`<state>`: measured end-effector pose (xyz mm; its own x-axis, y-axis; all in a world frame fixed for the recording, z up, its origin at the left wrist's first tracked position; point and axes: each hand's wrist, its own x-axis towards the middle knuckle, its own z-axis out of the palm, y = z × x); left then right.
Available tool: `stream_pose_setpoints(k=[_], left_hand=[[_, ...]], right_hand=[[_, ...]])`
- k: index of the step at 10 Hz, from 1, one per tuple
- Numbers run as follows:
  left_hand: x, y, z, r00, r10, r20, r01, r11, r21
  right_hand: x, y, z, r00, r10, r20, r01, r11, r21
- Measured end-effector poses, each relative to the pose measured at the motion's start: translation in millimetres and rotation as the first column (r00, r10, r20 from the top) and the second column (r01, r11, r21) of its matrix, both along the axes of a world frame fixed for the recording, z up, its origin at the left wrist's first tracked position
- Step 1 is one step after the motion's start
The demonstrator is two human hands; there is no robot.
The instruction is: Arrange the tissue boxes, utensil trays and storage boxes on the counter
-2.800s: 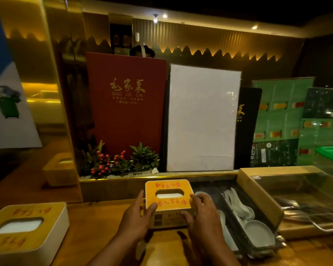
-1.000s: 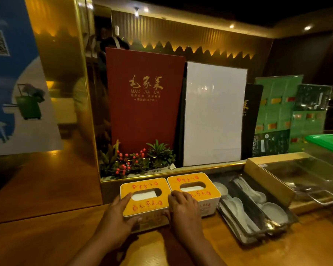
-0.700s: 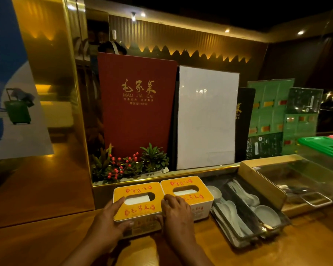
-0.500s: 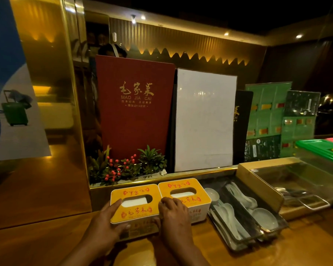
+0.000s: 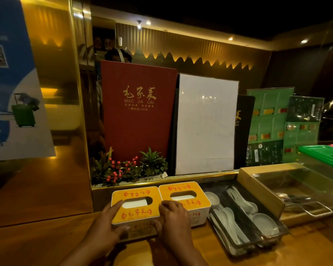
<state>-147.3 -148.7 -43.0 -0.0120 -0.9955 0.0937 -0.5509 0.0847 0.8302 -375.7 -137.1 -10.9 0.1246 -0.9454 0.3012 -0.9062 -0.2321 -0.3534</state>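
Observation:
Two white tissue boxes with yellow lids stand side by side on the wooden counter (image 5: 46,246), against the raised ledge. My left hand (image 5: 106,225) grips the left side of the left tissue box (image 5: 136,206). My right hand (image 5: 173,221) presses on that box's right side, in front of the right tissue box (image 5: 185,196). To the right lies a clear utensil tray (image 5: 244,244) with white spoons and small dishes. A wooden storage box (image 5: 258,189) with a clear lid sits further right.
A green-lidded clear container (image 5: 321,156) stands at the far right. On the ledge behind lean a red menu (image 5: 136,112), a white board (image 5: 206,123) and green cards (image 5: 267,120), with a plant with red berries (image 5: 127,169). A gold pillar (image 5: 65,93) rises at left.
The second tissue box, earlier off to the left, now stands next to the first one by the ledge. In the last second both hands stay on it and only nudge it.

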Motion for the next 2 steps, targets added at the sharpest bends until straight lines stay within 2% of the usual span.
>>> stream_pose_setpoints(k=[2], left_hand=[[0.2, -1.8, 6.0, 0.993, 0.014, 0.113, -0.016, 1.000, 0.023]], right_hand=[[-9.6, 3.6, 9.9, 0.996, 0.060, 0.065, -0.068, 0.989, 0.132]])
